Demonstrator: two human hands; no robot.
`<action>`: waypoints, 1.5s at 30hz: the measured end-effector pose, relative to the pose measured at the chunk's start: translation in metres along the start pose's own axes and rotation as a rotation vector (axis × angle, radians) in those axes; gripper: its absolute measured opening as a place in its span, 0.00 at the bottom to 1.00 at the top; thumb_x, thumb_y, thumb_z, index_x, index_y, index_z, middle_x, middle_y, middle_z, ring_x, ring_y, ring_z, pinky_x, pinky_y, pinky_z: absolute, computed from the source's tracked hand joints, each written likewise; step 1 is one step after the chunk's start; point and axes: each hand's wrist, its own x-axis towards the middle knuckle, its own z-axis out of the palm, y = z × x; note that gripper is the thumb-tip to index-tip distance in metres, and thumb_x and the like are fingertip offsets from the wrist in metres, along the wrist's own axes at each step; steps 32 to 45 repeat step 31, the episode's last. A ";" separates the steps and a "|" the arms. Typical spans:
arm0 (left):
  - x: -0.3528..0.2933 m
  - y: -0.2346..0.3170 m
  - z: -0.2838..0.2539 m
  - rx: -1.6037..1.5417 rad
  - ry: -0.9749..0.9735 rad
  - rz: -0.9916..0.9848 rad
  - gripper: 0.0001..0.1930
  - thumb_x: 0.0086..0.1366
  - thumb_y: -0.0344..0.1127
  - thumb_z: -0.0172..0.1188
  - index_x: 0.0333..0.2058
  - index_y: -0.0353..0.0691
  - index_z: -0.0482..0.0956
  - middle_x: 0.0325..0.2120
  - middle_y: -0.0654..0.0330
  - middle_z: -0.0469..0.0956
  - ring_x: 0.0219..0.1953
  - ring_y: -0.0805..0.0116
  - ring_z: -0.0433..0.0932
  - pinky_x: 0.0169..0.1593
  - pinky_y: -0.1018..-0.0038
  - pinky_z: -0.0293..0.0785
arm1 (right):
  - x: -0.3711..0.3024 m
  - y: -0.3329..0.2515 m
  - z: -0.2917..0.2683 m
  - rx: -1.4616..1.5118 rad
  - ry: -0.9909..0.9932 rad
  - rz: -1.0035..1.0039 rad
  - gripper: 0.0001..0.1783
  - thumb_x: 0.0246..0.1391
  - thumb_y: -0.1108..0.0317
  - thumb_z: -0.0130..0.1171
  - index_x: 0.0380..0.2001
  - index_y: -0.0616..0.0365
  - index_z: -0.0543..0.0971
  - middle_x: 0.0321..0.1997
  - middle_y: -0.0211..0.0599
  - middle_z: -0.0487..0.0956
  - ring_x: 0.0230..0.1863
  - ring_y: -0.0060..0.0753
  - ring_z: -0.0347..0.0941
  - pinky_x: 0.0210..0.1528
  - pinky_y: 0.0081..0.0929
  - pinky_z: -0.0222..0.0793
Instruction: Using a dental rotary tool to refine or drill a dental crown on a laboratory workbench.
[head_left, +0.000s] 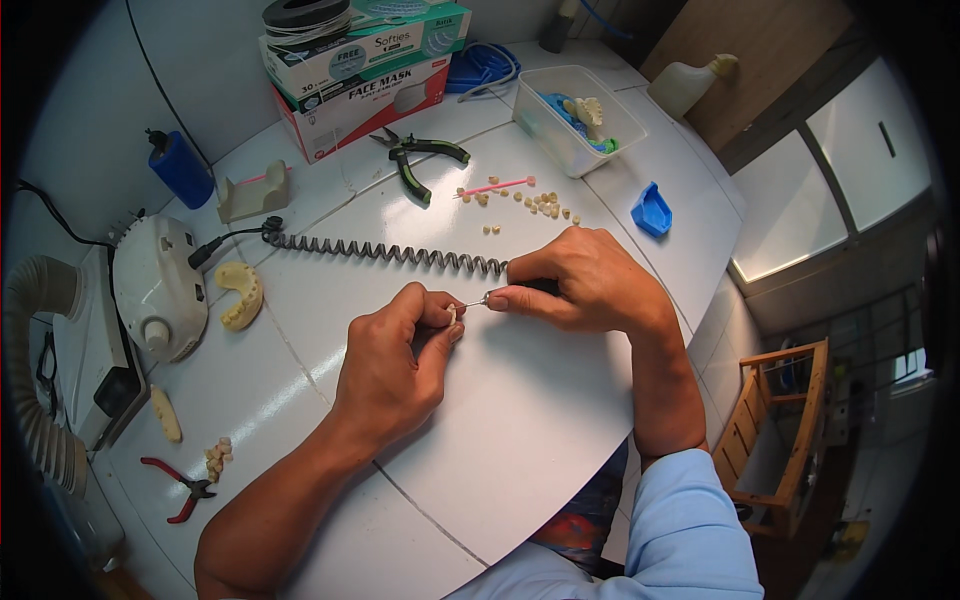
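Near the middle of the white tiled table, my left hand (395, 355) pinches a small off-white tooth-like piece (452, 314) between thumb and fingertips. My right hand (590, 285) grips a slim rotary handpiece (488, 299), mostly hidden under the fingers. Its thin metal bit points left and reaches the piece; whether they touch I cannot tell. A dark coiled cord (390, 252) runs from the right hand leftward to beside a white control unit (165, 285). Beyond my hands lie several loose tooth-like pieces (543, 206) and a pink stick (500, 187).
Green-handled pliers (408, 160) lie toward the back, before stacked boxes (365, 95). A see-through tub (570, 155) and a blue tray (652, 210) sit at right. To the left are a horseshoe-shaped dental cast (240, 298), red-handled cutters (188, 490) and a ribbed hose (45, 400).
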 end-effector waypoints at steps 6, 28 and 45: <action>0.001 0.004 -0.002 0.011 -0.005 -0.042 0.05 0.68 0.19 0.68 0.36 0.28 0.79 0.40 0.50 0.91 0.41 0.68 0.90 0.48 0.73 0.85 | 0.001 0.003 0.004 -0.016 -0.003 -0.020 0.33 0.69 0.34 0.62 0.23 0.52 0.85 0.17 0.37 0.79 0.23 0.46 0.76 0.30 0.44 0.68; 0.000 -0.004 0.001 -0.004 0.033 0.008 0.08 0.69 0.23 0.70 0.34 0.28 0.78 0.35 0.48 0.91 0.30 0.63 0.90 0.35 0.70 0.83 | 0.000 -0.001 0.004 -0.004 0.009 -0.020 0.33 0.69 0.34 0.62 0.24 0.53 0.86 0.18 0.37 0.80 0.24 0.48 0.78 0.30 0.44 0.69; 0.000 -0.005 0.000 -0.003 0.023 -0.008 0.08 0.69 0.24 0.70 0.35 0.28 0.79 0.35 0.48 0.91 0.30 0.62 0.90 0.35 0.70 0.83 | 0.001 0.000 0.004 -0.003 0.009 -0.021 0.33 0.70 0.35 0.62 0.24 0.53 0.86 0.18 0.37 0.80 0.24 0.47 0.78 0.29 0.44 0.69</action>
